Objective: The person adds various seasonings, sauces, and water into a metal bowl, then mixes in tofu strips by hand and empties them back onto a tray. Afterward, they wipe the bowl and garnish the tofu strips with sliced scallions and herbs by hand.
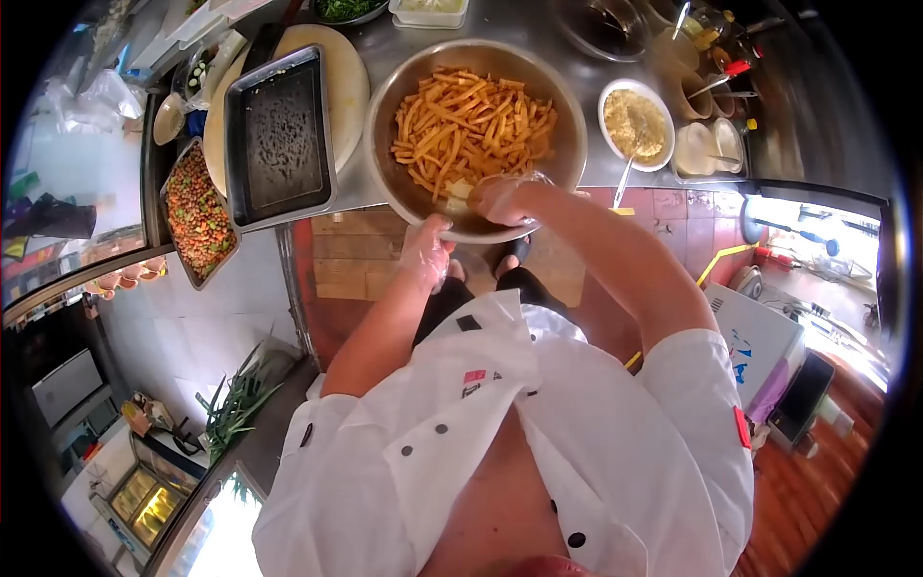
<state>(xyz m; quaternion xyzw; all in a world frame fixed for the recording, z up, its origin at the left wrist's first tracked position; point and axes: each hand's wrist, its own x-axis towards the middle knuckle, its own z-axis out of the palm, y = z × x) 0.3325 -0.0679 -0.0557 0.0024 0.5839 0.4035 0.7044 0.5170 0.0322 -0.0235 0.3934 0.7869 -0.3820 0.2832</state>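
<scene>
A large steel mixing bowl (380, 168) holds a heap of orange-brown strips (471, 120) that look like fries. My left hand (428, 252), in a clear plastic glove, grips the bowl's near rim, its thumb over the edge. Inside the bowl, at the near right, is my right hand (505, 199), also in a clear glove. Its fingers are curled and partly hidden, beside a pale yellowish patch (459, 189) at the edge of the strips. What that hand holds, if anything, does not show.
Right of the bowl stands a white bowl of tan crumbs (635, 123) with a spoon. To the left, a dark, wet-looking tray (279, 135) rests on a round board (351, 87). A tray of mixed diced vegetables (199, 213) overhangs the counter. Seasoning containers (707, 144) sit at the right.
</scene>
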